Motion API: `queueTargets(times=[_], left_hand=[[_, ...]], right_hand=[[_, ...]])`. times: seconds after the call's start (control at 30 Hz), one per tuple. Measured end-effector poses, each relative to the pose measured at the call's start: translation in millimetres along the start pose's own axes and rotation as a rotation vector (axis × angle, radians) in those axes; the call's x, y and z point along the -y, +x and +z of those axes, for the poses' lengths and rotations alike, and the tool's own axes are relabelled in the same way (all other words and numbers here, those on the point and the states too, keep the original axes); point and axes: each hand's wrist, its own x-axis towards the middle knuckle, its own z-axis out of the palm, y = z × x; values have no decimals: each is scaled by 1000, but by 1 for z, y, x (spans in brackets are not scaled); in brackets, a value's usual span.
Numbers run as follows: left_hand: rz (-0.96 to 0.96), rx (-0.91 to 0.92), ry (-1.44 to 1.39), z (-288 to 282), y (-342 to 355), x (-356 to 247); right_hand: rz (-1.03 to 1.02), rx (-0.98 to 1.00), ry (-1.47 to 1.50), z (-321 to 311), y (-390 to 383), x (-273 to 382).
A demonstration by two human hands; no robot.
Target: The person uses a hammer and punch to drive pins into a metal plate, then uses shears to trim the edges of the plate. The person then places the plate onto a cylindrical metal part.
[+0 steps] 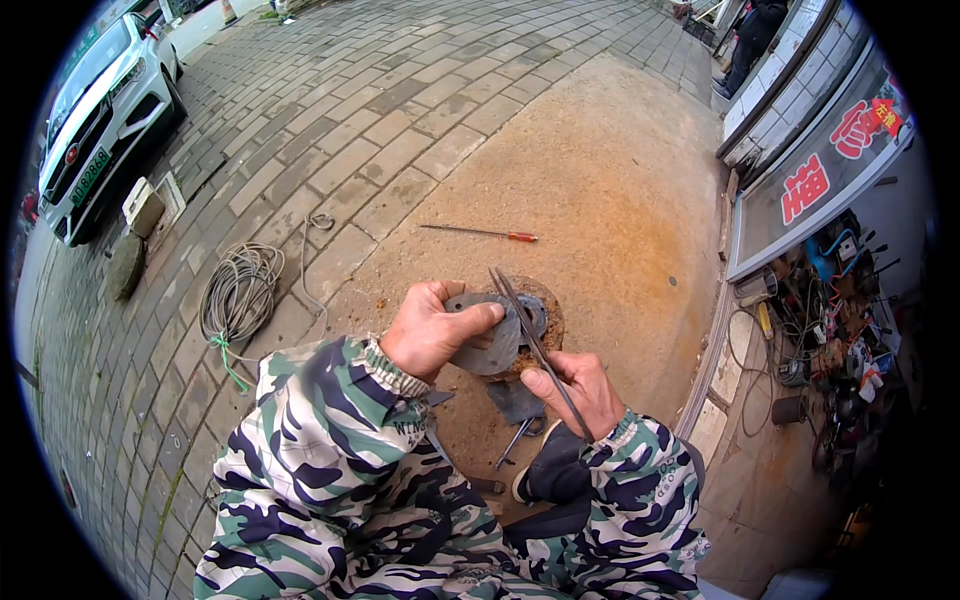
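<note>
My left hand [430,330] grips a dark grey, flat sheet piece [480,350] between thumb and fingers. My right hand [578,390] is closed on a long dark two-bladed tool [525,325], apparently shears, whose blades lie across the sheet's right side. Beneath them is a round, rusty object [548,355] with a bluish-grey inner part, partly hidden. Another dark scrap [515,400] and some metal tools [517,443] lie lower, between my hands and my shoe [550,470].
A red-handled screwdriver [522,236] lies ahead on concrete. Coiled cable [240,290] rests on paving [380,130] at left, near a parked white car [115,100]. At right are a glass door [780,240], cluttered tools [820,340] and a person in dark clothes [750,45].
</note>
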Motion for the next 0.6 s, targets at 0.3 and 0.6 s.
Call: queueTargets(times=[0.3, 0.6], left_hand=[[-19, 43, 20, -3, -2, -4], [-20, 87, 102, -13, 0, 0]], right_hand=[[-19, 27, -41, -4, -2, 0], [0, 63, -55, -7, -8, 9]])
